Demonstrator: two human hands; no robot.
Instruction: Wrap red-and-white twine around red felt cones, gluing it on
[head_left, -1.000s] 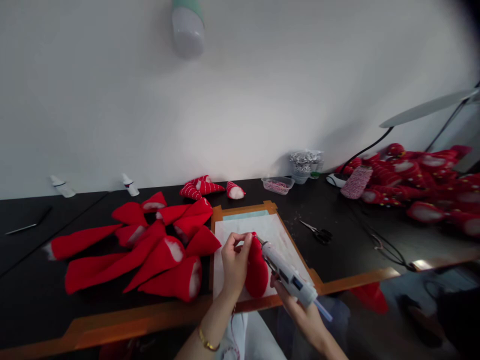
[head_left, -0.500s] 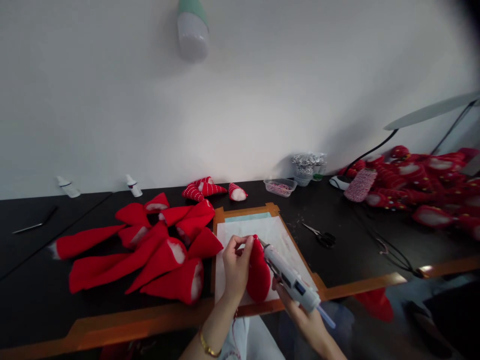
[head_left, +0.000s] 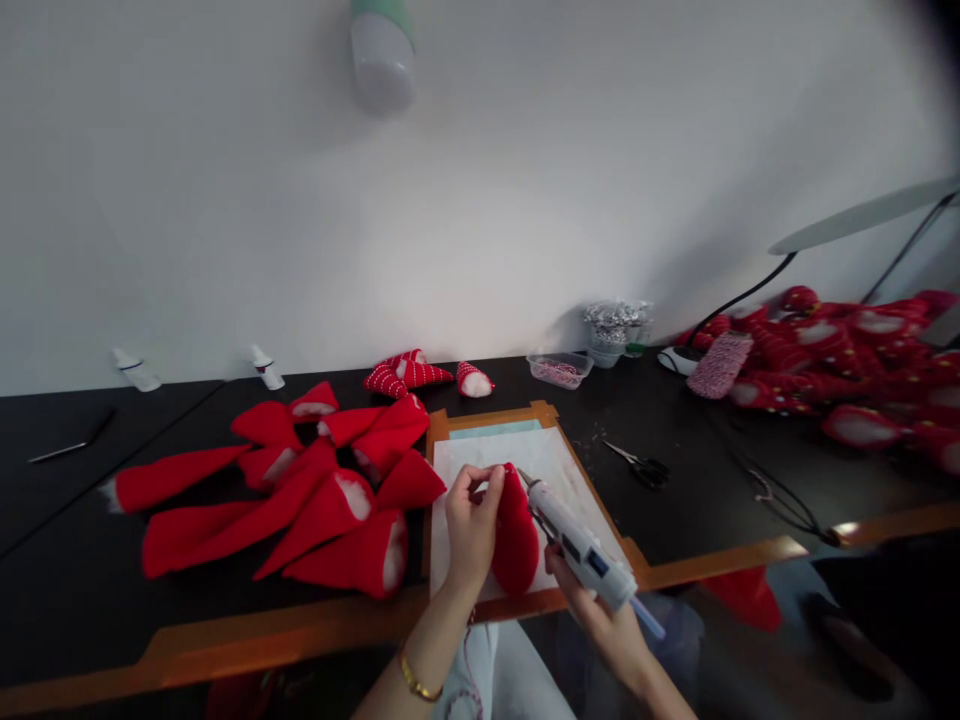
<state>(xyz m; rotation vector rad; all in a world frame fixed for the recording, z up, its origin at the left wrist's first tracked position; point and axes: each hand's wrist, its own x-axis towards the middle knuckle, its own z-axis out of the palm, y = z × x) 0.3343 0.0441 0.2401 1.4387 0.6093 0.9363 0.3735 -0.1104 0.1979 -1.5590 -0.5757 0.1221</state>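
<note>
Cone (head_left: pixel 516 545) pinched (glue gun (head_left: pixel 574 538) near).

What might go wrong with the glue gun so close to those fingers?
The glue gun in the right hand has its nozzle near the left hand's fingertips, so a small slip might burn them. Glue could also land off target on the red stuffed piece, whose narrow end those fingers pinch. Any drips would probably fall on the white sheet beneath.
</note>
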